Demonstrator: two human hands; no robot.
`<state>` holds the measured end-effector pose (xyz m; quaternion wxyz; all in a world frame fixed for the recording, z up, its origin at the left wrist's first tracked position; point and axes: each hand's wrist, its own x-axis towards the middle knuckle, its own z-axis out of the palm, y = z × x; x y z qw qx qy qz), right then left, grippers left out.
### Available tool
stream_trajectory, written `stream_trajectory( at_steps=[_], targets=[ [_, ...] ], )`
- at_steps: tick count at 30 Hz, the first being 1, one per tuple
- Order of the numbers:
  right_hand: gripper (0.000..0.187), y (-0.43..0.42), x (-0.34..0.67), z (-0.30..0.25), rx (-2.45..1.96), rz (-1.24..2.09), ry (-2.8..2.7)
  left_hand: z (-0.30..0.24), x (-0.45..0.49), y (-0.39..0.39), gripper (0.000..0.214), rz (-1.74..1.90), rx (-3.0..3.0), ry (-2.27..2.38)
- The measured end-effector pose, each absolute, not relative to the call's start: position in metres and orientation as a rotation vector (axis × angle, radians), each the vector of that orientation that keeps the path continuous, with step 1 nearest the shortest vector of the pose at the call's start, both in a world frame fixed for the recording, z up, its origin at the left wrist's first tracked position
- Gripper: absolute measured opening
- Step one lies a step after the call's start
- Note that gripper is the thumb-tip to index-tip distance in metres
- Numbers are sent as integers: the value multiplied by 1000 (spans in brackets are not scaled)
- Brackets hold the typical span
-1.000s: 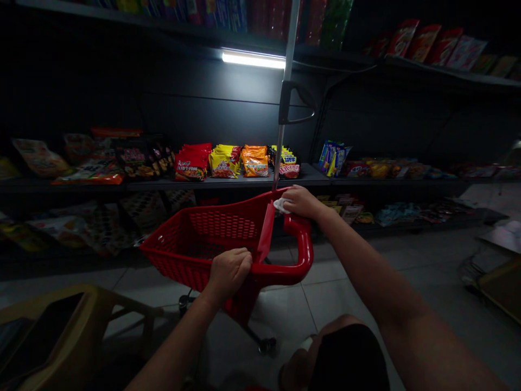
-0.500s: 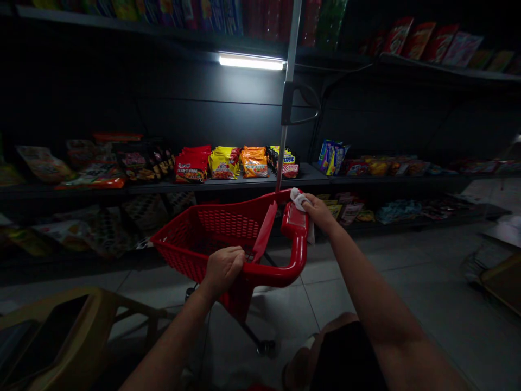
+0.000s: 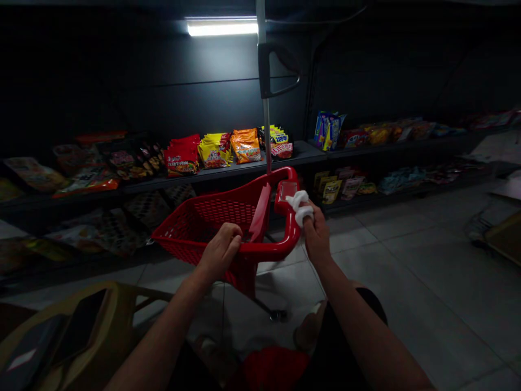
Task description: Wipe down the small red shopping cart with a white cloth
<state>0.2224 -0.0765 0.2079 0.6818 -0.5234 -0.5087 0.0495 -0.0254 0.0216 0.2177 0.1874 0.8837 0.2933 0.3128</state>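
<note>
The left hand (image 3: 218,252) is closed around the near rim of the red shopping basket (image 3: 195,221). The right hand (image 3: 316,234) pinches a white cloth (image 3: 299,207) just beside the basket's far handle. The basket stands before a low shelf (image 3: 244,172) of noodle packets.

The red plastic shopping basket (image 3: 220,212) has a perforated diamond mesh pattern, the crumpled cloth (image 3: 299,208) is white, the instant noodle packets (image 3: 215,151) run red, yellow and orange, and the floor tiles (image 3: 407,282) are pale grey
</note>
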Motion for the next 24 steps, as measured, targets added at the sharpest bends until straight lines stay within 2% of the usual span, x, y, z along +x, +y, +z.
stream_trajectory(
  at_steps=[1,5,9,12,15,18,21,24],
  targets=[
    [38,-70,218,201,-1189,149,-1003,220,-22,22,22,920,2470,812],
    [52,-68,156,158,-1184,380,-699,225,-2,27,49,865,2505,732],
    [50,-89,85,97,-1237,590,-779,224,13,31,58,754,2505,818],
    [43,-98,73,63,-1235,634,-893,223,12,31,58,737,2492,870],
    [32,-100,83,62,-1189,720,-935,223,8,29,58,732,2472,883],
    [24,-100,84,85,-1137,765,-836,222,6,25,60,749,2472,863],
    [27,-101,76,95,-1163,705,-767,224,6,18,58,755,2475,824],
    [32,-102,81,73,-1174,718,-860,230,3,7,45,710,2509,821]
  ],
)
